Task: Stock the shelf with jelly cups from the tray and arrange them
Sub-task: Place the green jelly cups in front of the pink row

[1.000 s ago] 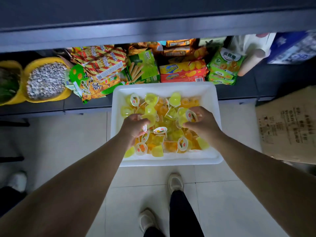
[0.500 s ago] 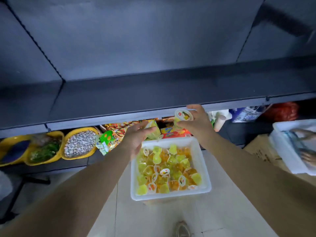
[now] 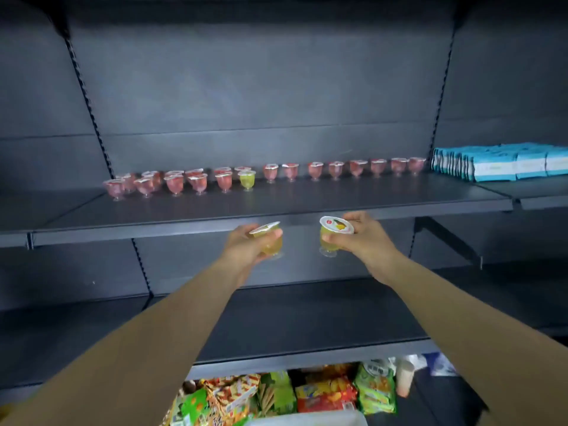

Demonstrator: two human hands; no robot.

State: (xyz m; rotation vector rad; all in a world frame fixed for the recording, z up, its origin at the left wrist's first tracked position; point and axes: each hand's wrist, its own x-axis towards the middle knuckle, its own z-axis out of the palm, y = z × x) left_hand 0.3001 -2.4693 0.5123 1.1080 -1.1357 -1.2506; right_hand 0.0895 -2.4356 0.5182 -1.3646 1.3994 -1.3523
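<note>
Head view: both hands raised in front of the shelving, each w/ a yellow jelly cup. Left hand (image 3: 246,245) has fingers curled round its cup (image 3: 269,241), lid tilted toward the right. Right hand (image 3: 361,238) pinches the other cup (image 3: 333,236) w/ thumb on the side nearest the camera, fingers behind; lid faces up, clear foot hangs free below. The two cups are near each other, not touching, both just below the front edge of the upper shelf (image 3: 276,207).

Room: front half of that shelf is bare along its whole width. At the back runs a row of red jelly cups (image 3: 335,170), spaced out on the right, bunched in two ranks on the left. One green jelly cup (image 3: 247,179) stands upright in the front rank, just beside a red one. Blue packets (image 3: 498,162) are stacked at the far right, well apart from the hands. Dark shelf below (image 3: 307,321) sits under the forearms.

Cups look translucent, stemmed, w/ white foil lids; right one shows a fruit print. Snack bags (image 3: 325,392) fill the bottom level, and a white tray rim (image 3: 307,421) shows at the lower edge.
</note>
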